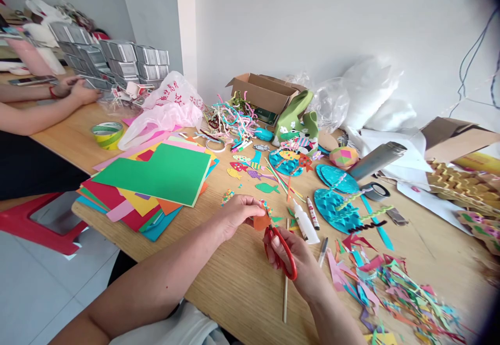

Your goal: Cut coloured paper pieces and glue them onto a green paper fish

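My left hand (238, 212) pinches a small orange paper piece (261, 221) just above the wooden table (242, 282). My right hand (299, 264) is closed round red-handled scissors (282, 251), whose blades point up at the orange piece. A white glue bottle (305, 222) and a red marker (312, 213) lie just right of the hands. A thin wooden stick (285, 293) runs under my right hand.
A stack of coloured sheets with a green sheet (164, 173) on top lies at the left. Blue paper discs (336, 209), paper fish (250, 170) and paper scraps (390, 282) cover the right. Another person's hands (74, 91) rest at far left, near a tape roll (107, 133).
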{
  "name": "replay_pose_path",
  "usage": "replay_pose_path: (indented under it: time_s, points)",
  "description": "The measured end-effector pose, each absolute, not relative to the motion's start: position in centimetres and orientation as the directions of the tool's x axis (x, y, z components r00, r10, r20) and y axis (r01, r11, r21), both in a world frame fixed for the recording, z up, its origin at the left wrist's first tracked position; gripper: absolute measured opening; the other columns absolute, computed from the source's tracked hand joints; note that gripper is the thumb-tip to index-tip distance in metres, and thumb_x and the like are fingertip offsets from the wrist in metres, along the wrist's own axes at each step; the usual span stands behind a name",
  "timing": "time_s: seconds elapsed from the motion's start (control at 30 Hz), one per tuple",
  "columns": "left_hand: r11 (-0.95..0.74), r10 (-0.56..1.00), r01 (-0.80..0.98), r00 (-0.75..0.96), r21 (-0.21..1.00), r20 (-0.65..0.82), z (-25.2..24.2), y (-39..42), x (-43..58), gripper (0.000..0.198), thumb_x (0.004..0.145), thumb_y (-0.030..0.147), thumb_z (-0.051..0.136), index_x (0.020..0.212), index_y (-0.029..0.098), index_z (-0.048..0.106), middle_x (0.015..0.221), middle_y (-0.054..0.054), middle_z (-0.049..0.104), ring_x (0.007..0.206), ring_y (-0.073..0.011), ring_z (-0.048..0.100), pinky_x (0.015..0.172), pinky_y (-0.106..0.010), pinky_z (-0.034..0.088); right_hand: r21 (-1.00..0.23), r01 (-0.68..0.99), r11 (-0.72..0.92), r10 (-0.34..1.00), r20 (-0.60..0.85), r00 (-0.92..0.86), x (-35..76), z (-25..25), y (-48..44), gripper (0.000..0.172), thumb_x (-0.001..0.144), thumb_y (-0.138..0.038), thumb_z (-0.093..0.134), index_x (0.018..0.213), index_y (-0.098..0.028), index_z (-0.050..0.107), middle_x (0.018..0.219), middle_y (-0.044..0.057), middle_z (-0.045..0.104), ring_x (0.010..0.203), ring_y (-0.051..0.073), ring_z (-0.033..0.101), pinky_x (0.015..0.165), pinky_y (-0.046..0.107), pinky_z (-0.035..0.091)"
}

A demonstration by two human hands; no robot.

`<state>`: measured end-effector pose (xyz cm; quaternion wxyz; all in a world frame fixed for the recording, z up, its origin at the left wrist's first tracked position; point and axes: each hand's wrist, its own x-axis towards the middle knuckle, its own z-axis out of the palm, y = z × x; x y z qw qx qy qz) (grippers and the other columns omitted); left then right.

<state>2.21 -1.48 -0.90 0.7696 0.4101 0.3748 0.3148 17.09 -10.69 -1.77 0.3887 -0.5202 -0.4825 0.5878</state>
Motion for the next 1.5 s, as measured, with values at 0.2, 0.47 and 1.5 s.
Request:
replay_pose_path:
  time_s: [0.2,0.47,1.5]
  points:
    - [0.474,0.784,-0.214,0.544,0.854,-0.299,-1.3,-1.5,2.4,0.023,0.052,0.028,0.074,0.064,0.014,0.061,0.066,-0.001,0.062,0.062,-0.0123,0.055,0.059,-0.026,0.04,-0.972,-0.052,-0.229,0.96,-0.217,-0.179,16.6,-1.5,-10.8,0.047,0.078,-0.063,0.057,0.089,-0.017,0.056,0.059,-0.001,0.055,0.048,0.011,0.045,0.049,0.023,0.031]
    - [0.511,0.792,-0.317,0.534,0.799,-0.295,-1.5,-2.3,3.0,0.029,0.052,0.031,0.079,0.066,0.013,0.061,0.068,-0.002,0.064,0.061,-0.0123,0.057,0.061,-0.026,0.043,-0.976,-0.034,-0.217,0.969,-0.211,-0.132,16.3,-1.1,-10.9,0.05,0.079,-0.067,0.053,0.085,-0.017,0.055,0.063,0.001,0.058,0.052,0.012,0.049,0.048,0.024,0.033]
    - [0.496,0.834,-0.403,0.467,0.769,-0.294,-1.5,-3.6,3.7,0.023,0.057,0.029,0.074,0.064,0.013,0.06,0.065,-0.002,0.063,0.059,-0.0114,0.055,0.06,-0.026,0.042,-0.974,-0.008,-0.227,0.971,-0.225,-0.084,16.7,-2.3,-10.8,0.042,0.078,-0.059,0.062,0.084,-0.018,0.052,0.054,-0.003,0.052,0.049,0.01,0.042,0.047,0.023,0.024]
